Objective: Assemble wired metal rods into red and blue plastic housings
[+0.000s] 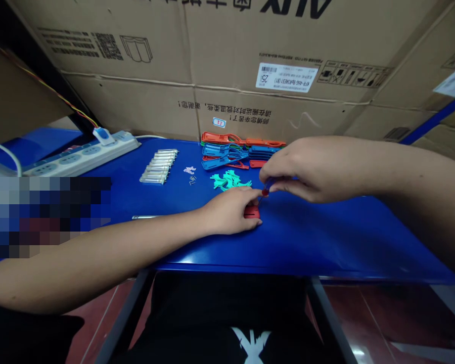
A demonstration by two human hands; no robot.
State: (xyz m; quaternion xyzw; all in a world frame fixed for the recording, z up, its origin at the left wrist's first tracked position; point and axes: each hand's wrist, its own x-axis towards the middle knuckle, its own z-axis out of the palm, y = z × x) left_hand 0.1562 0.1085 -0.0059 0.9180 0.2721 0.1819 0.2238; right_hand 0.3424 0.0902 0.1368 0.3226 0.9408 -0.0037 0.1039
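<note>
- The left hand (229, 211) lies palm down at about 6 o'clock from where the two hands meet, with its fingers pressed together and curled over a red plastic piece (252, 212), which sits on the table under the fingertips.
- The right hand (299, 171) comes in from 3 o'clock, its thumb and forefinger pinching what looks like a small screwdriver (268, 186) with a blue-and-red handle; the fingers hide much of it, so I can't be sure of the tool. Its tip points down at the red plastic piece, and its other fingers are folded in close.
- The blue metal table (326, 237) carries everything else.
- At 11 o'clock, orange plastic parts (223, 138) and blue plastic parts (220, 150) lie stacked in rows, with teal plastic pieces (227, 180) just below them.
- Further round at 10 o'clock are a neat row of clear tubes (158, 167) and a few small white parts (189, 172).
- At 9 o'clock, a thin metal rod (146, 217) lies just beyond the left forearm.
- A white power strip (79, 156) sits at the far left, and a flattened cardboard carton (174, 55) stands behind the table.
</note>
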